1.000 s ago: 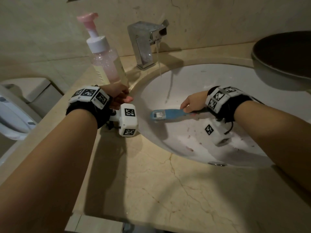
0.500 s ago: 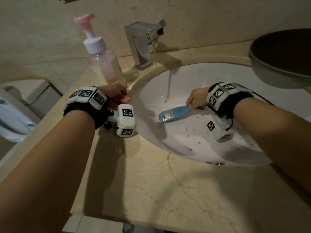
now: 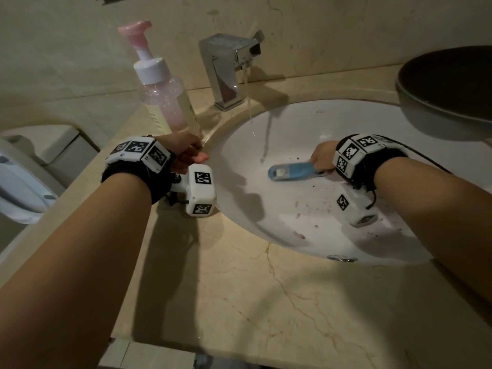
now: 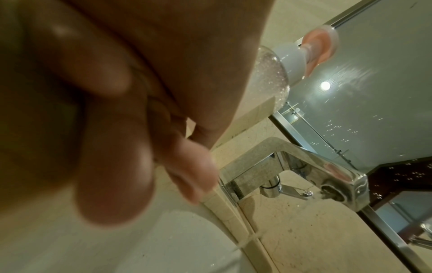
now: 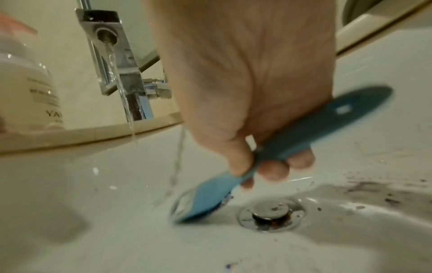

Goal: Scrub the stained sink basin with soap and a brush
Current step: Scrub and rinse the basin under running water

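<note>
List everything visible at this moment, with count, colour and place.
White oval sink basin: one, set in the counter, dark stains on the near right.
Blue plastic brush: one, head down in the basin.
Clear pump soap bottle: one, pink top, left of the tap.
Chrome tap: one, behind the basin, running.
Chrome drain: one, basin bottom.
Dark round bowl: one, far right.
Beige marble counter: one.
Left hand: grips the bottle's base.
Right hand: grips the brush handle.
</note>
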`<state>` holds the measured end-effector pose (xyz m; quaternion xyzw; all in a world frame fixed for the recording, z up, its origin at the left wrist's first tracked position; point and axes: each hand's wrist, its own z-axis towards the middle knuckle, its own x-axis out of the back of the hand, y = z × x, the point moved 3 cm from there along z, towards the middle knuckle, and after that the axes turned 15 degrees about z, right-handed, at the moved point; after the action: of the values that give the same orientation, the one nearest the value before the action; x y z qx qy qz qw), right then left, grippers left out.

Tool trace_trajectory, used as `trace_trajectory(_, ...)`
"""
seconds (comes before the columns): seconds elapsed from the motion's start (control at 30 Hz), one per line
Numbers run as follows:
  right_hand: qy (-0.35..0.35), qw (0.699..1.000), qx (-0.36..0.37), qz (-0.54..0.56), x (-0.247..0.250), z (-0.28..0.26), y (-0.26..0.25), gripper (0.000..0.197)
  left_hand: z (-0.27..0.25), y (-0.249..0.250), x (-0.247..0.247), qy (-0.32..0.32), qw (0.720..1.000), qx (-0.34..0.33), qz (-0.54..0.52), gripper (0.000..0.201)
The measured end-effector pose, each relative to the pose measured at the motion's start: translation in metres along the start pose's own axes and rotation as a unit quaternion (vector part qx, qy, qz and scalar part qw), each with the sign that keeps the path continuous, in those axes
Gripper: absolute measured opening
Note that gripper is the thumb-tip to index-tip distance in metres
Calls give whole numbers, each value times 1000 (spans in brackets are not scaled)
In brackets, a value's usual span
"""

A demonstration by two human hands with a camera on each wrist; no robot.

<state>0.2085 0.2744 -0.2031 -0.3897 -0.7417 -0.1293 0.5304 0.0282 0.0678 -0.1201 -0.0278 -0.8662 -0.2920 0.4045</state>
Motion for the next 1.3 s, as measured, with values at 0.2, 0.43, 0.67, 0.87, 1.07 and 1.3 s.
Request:
trace_trajectory(0.2, 78, 993, 46, 71, 7, 4, -10, 30, 2, 0, 0, -10, 1000, 4, 8, 41)
trace_trajectory(0.43, 90, 986, 89, 108, -3, 1, -57, 32, 1, 0, 1, -19, 999, 8, 30, 41)
trace_trajectory(0.67, 93, 991, -91, 24, 16, -20, 21, 20, 4, -2, 1, -29, 1000, 4, 10, 41)
trace_trajectory(0.87, 95, 988, -8, 117, 37, -13, -5, 25, 7, -2, 0, -37, 999, 6, 8, 41)
trace_trajectory(1.07, 125, 954, 133, 237, 21, -17, -73, 33, -2, 1, -1, -12, 1000, 3, -6, 35)
trace_trajectory(1.3, 115, 991, -45, 44, 9, -2, -1, 20, -2, 0, 0, -28, 1000, 10, 7, 40)
